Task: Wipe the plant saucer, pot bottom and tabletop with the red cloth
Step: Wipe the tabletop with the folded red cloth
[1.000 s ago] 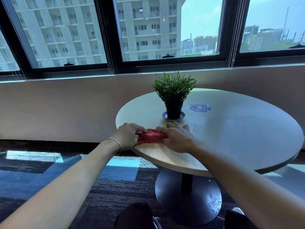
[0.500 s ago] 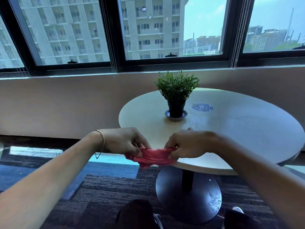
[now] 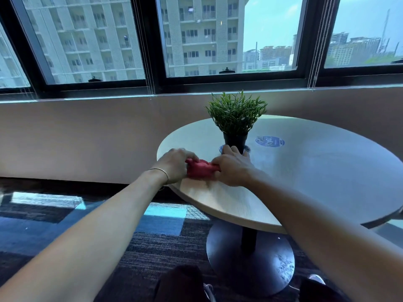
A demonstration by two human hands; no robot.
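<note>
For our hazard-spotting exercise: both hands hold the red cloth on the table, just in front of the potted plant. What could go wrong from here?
1. The right hand lies right beside the pot and saucer; a careless sweep could tip the plant.
2. The red cloth is bunched between both hands, with the left hand near the table edge, so it might slip off.

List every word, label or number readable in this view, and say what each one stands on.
Nothing here can be quoted.
White lettering on the blue round sticker on the tabletop: too blurred to read.
The red cloth and the black pot: no lettering shows.
</note>
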